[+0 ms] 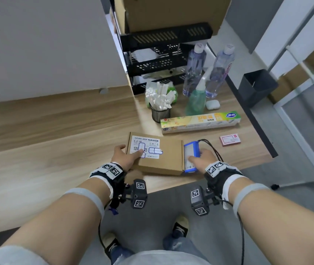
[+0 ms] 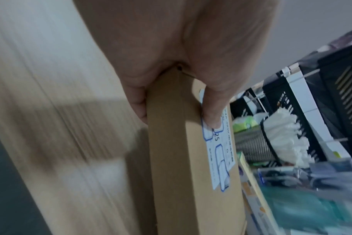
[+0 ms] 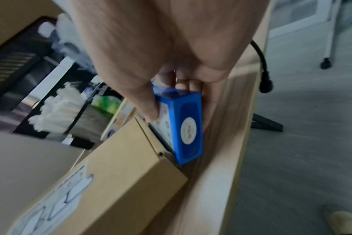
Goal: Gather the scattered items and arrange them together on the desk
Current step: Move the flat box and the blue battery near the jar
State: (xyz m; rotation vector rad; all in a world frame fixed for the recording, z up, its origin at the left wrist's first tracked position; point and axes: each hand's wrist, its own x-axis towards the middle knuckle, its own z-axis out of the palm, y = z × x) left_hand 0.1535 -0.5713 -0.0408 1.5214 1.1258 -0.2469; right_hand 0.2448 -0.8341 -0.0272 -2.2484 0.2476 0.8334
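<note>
A flat brown cardboard box (image 1: 162, 155) with a white label lies on the wooden desk (image 1: 56, 150) near its front edge. My left hand (image 1: 127, 155) grips the box's left end, thumb on the label and fingers underneath (image 2: 139, 108). A blue battery pack (image 1: 190, 156) with black cables lies tight against the box's right side. My right hand (image 1: 200, 159) holds the pack, thumb on top and fingers down its right side (image 3: 183, 84). The box (image 3: 119, 174) and the pack (image 3: 185, 125) touch in the right wrist view.
Behind them lie a long cling-film box (image 1: 200, 121), a pink small box (image 1: 229, 139), a mesh cup of white sticks (image 1: 161, 109), a green bottle (image 1: 196, 98), a white earbud case (image 1: 212, 104), two water bottles (image 1: 219, 71) and a black rack (image 1: 162, 60). A black bin (image 1: 257, 87) stands on the floor.
</note>
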